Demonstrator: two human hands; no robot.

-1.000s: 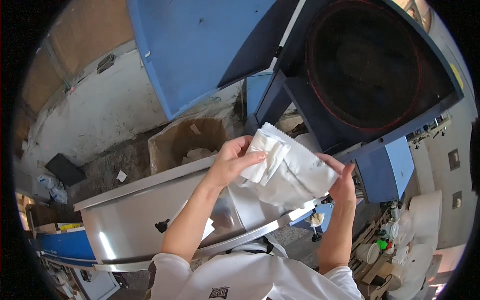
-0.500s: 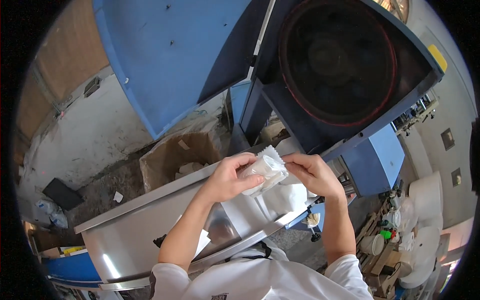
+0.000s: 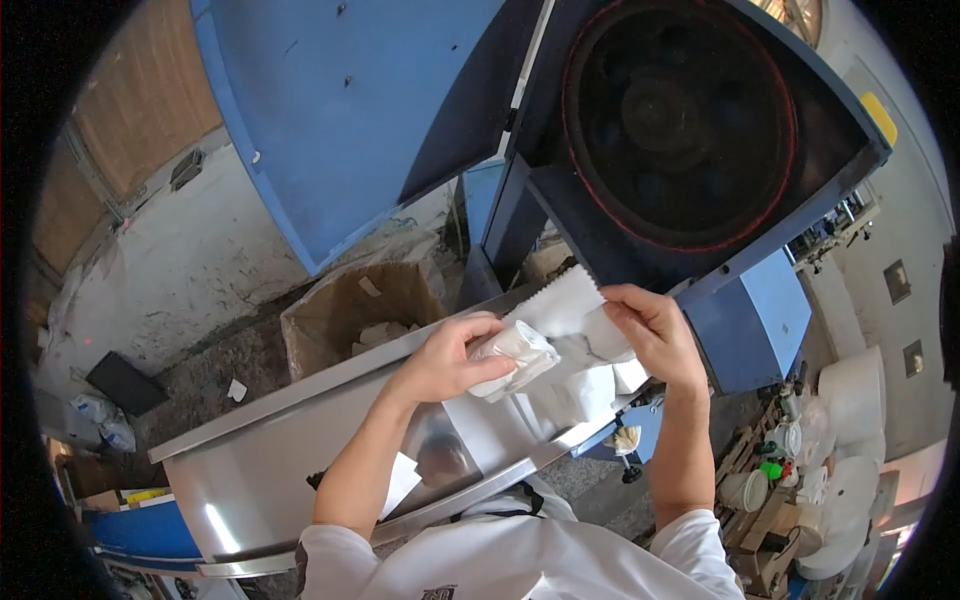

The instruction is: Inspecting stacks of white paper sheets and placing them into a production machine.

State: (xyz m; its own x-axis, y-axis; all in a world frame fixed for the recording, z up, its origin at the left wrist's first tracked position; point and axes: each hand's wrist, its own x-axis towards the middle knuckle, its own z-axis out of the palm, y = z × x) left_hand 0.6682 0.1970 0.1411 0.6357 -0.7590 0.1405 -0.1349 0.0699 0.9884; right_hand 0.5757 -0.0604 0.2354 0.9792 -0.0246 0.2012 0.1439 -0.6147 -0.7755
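My left hand (image 3: 450, 357) grips a crumpled white plastic bag (image 3: 517, 353) above a shiny steel table (image 3: 290, 460). My right hand (image 3: 650, 330) pinches a flat white sheet with a jagged edge (image 3: 572, 303) just to the right of the bag. Both hands are close together, held over several white pieces lying on the steel surface (image 3: 575, 390). A white scrap (image 3: 400, 482) lies on the table beside my left forearm.
A big blue machine with a dark round opening (image 3: 680, 120) stands right behind the table. An open cardboard box (image 3: 350, 315) with white scraps sits on the floor beyond the table. White rolls and containers (image 3: 840, 440) crowd the right side.
The large white bag, held spread out a second ago, has been gathered into a small crumpled bundle in my left hand. My right hand now pinches a flat white sheet.
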